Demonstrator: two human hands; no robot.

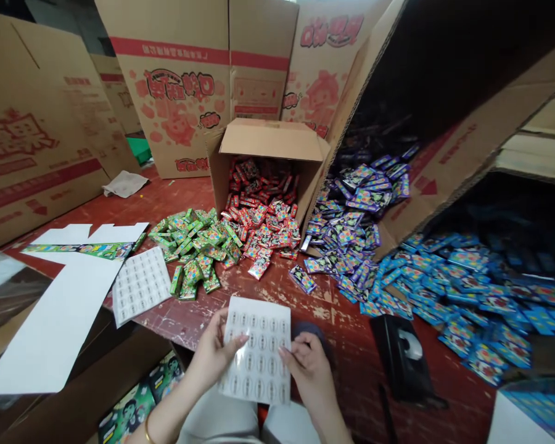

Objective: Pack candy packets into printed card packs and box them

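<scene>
A white sticker sheet [258, 351] with rows of small round stickers is held upright in front of me. My left hand [214, 353] grips its left edge, thumb across the face. On the sheet's lower right edge, the fingertips of my right hand [311, 368] pinch at a sticker. Beyond lie piles of small candy packs on the worn red floor: green packs [195, 246], red packs [264, 216] spilling from an open carton [272, 140], purple packs [351, 216] and blue packs [462, 290].
A second sticker sheet [140, 285] lies at left beside a flat white unfolded box [60, 308]. A black tape dispenser [403, 359] sits at right. Large printed cartons [180, 80] stand behind. Green boxes [139, 401] fill a carton at lower left.
</scene>
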